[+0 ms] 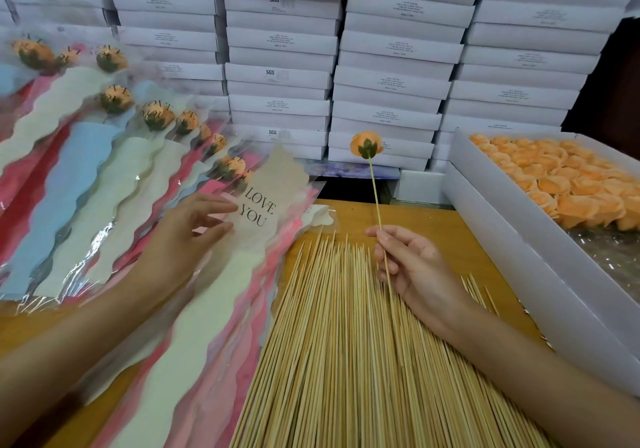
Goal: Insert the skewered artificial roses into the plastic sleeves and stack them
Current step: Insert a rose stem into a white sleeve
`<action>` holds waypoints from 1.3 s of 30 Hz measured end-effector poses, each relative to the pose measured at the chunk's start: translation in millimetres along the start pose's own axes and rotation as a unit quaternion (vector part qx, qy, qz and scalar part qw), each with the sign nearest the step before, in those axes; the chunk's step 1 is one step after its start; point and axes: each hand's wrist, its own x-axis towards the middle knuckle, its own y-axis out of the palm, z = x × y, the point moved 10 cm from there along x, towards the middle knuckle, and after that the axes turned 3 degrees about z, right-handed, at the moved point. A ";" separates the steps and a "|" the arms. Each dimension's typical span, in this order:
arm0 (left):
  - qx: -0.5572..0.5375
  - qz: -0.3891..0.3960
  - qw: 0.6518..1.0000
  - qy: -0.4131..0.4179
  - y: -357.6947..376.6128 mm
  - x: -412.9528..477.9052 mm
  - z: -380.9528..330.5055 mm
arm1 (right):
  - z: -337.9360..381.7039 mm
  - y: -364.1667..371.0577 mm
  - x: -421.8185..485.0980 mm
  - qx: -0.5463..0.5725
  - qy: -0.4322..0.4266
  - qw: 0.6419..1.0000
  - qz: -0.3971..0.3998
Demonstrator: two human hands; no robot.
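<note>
Pinching a skewered rose [375, 194] low on its stick, the right hand [412, 264] has thumb and forefinger closed on the wood and the other fingers loosely curled behind. The stick stands nearly upright, leaning a little left, with the orange bloom [366, 144] at the top, green calyx facing the camera, held in the air above the table and well clear of any sleeve. The lower end of the stick runs down past the palm toward the pile of bare bamboo skewers [346, 343] spread under that hand. The left hand [187, 229] is blurred, fingers spread and slightly bent. Thumb and forefinger tips sit at the left edge of the top sleeve [258, 212], the beige one printed LOVE YOU. Cannot tell if it is pinching the film or only touching it. That sleeve lies on the stack of empty sleeves [207, 326], pink, cream and green, running diagonally across the wooden table [450, 225] just left of the skewers. Farther left, finished sleeved roses [104, 135] lie fanned and overlapping, blooms pointing away. To the right is a white box [519, 239] full of orange rose heads [571, 177]. Stacked white cartons [381, 49] fill the back.
</note>
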 end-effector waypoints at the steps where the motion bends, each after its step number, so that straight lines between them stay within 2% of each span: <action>1: -0.028 -0.004 1.000 -0.002 -2.0 1.0 -2.3 | 0.8 -2.3 -0.2 -0.005 -0.004 1.000 -0.009; 6: -0.178 0.012 0.982 -0.064 0.4 -1.8 -11.1 | 6.4 -15.3 -0.9 -0.009 -0.025 0.997 -0.070; 8: -0.223 0.050 0.968 -0.101 12.8 -6.5 -16.0 | 8.8 -19.8 -1.8 -0.004 -0.035 0.995 -0.093; 11: -0.308 0.142 0.925 -0.172 42.7 -20.2 -24.5 | 11.3 -26.5 -4.0 -0.007 -0.044 0.991 -0.128; 15: -0.250 0.289 0.905 -0.188 75.5 -46.5 -38.1 | 13.3 -31.0 -5.7 -0.010 -0.051 0.987 -0.154; 22: -0.227 0.285 0.916 -0.167 85.6 -53.7 -45.9 | 12.3 -31.2 -5.9 -0.026 -0.038 0.985 -0.165; 26: -0.206 0.311 0.917 -0.139 85.7 -55.0 -51.6 | 11.6 -30.9 -6.8 -0.037 -0.032 0.985 -0.166; 32: -0.210 0.434 0.869 -0.113 96.4 -69.7 -57.2 | 10.8 -32.5 -8.3 -0.056 -0.022 0.983 -0.173; 37: -0.245 0.475 0.837 -0.116 96.5 -80.2 -59.8 | 11.9 -30.9 -8.5 -0.036 -0.026 0.985 -0.169; 39: -0.263 0.470 0.835 -0.112 95.9 -79.7 -63.1 | 11.6 -30.8 -8.5 -0.026 -0.026 0.985 -0.169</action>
